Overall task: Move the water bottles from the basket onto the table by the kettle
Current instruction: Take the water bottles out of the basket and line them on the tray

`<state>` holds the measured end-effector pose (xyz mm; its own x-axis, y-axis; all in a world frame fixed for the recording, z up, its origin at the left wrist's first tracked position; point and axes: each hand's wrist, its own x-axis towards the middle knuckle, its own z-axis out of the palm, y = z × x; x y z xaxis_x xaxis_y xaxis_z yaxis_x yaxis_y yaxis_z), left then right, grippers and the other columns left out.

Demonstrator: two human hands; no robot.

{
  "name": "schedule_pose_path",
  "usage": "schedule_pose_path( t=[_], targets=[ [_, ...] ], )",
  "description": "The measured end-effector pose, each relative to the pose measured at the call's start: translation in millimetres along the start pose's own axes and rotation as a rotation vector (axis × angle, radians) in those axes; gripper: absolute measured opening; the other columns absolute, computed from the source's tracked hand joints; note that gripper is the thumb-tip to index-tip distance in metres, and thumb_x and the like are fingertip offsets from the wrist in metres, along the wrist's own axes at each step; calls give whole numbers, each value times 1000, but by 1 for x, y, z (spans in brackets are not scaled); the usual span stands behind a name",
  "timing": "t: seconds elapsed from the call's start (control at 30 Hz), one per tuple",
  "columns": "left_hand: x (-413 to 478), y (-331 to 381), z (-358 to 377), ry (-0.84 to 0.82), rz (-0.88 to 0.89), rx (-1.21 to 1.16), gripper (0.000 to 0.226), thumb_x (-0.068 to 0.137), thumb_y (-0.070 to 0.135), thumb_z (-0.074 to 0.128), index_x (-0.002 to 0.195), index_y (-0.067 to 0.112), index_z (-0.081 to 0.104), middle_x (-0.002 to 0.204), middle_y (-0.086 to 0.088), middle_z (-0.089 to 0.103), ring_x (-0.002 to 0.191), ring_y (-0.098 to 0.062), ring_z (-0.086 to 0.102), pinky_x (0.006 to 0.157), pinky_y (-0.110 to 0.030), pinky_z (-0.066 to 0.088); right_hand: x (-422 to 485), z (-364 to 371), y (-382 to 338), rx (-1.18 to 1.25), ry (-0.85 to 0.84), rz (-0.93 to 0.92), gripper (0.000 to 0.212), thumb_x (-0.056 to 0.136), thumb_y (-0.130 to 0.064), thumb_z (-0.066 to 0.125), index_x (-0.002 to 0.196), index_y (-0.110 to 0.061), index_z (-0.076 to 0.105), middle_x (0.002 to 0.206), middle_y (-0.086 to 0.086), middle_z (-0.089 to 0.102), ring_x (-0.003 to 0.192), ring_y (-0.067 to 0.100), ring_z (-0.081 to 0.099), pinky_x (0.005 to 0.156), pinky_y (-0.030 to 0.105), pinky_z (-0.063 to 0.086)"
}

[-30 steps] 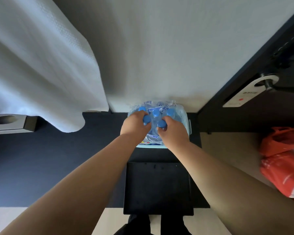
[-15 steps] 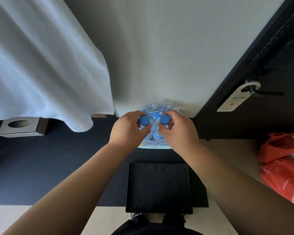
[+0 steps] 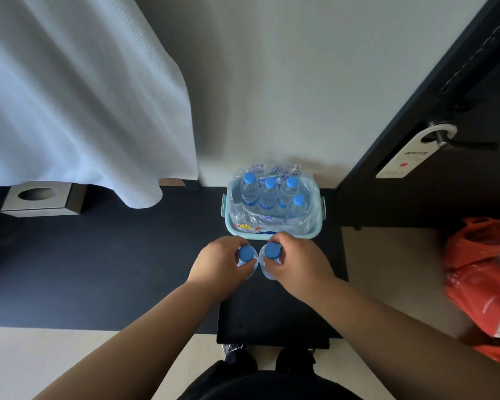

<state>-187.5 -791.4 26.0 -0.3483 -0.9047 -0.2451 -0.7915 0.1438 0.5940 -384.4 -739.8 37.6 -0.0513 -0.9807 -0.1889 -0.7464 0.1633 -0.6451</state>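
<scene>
A pale green basket [image 3: 272, 232] stands on the dark floor against the white wall. Several clear water bottles with blue caps [image 3: 269, 194] stand upright in it among torn plastic wrap. My left hand [image 3: 220, 262] grips one water bottle [image 3: 245, 253] by its neck, blue cap up. My right hand [image 3: 298, 262] grips a second water bottle [image 3: 272, 250] the same way. Both held bottles hang side by side just in front of the basket, clear of its rim. No kettle or table is in view.
A black tray-like box [image 3: 272, 321] lies on the floor below my hands. A white cloth [image 3: 78, 105] hangs at left over a grey tissue box [image 3: 42, 199]. A dark door with a hanger tag [image 3: 413, 154] is at right, red plastic bags [image 3: 485, 281] beside it.
Both hands closed on two bottle necks inside the basket, then lifted the bottles up and back toward me. The bottles left in the basket are now uncovered.
</scene>
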Motion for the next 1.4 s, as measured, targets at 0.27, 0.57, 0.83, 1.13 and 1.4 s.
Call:
schedule_pose_path(
  t=[0.27, 0.57, 0.83, 1.13, 1.4],
  targets=[
    [-9, -49, 52, -229, -150, 64, 11, 78, 36, 70, 87, 29, 68, 80, 10, 65, 72, -9, 60, 57, -22, 41, -10, 64, 30, -25, -251, 184, 23, 86, -42, 76, 103, -28, 68, 90, -7, 73, 83, 12, 70, 74, 39, 62],
    [8, -83, 82, -332, -299, 103, 18, 83, 38, 72, 91, 22, 69, 83, 4, 65, 73, -13, 61, 58, -26, 45, 2, 121, 53, 65, -365, 398, 11, 85, -34, 74, 92, -28, 68, 86, -7, 69, 78, 11, 67, 66, 30, 56],
    [53, -103, 104, -347, -393, 170, 26, 91, 46, 68, 94, 21, 66, 87, 3, 64, 79, -18, 64, 64, -31, 49, 48, 150, 79, 92, -405, 542, 27, 91, -36, 70, 78, -12, 72, 63, -1, 65, 57, 14, 60, 49, 26, 43],
    [85, -130, 143, -267, -540, 197, 32, 83, 54, 67, 86, 23, 60, 82, 4, 64, 69, -19, 65, 59, -30, 50, 85, 192, 103, 26, -340, 634, 38, 87, -53, 65, 76, -17, 70, 55, -3, 64, 47, 12, 61, 45, 24, 37],
    [93, -154, 166, -284, -588, 250, 27, 90, 48, 57, 90, 21, 60, 75, 3, 64, 62, -16, 62, 52, -27, 42, 95, 222, 122, -37, -386, 659, 42, 95, -50, 59, 67, -18, 57, 59, -1, 60, 52, 14, 57, 45, 26, 31]
  ],
)
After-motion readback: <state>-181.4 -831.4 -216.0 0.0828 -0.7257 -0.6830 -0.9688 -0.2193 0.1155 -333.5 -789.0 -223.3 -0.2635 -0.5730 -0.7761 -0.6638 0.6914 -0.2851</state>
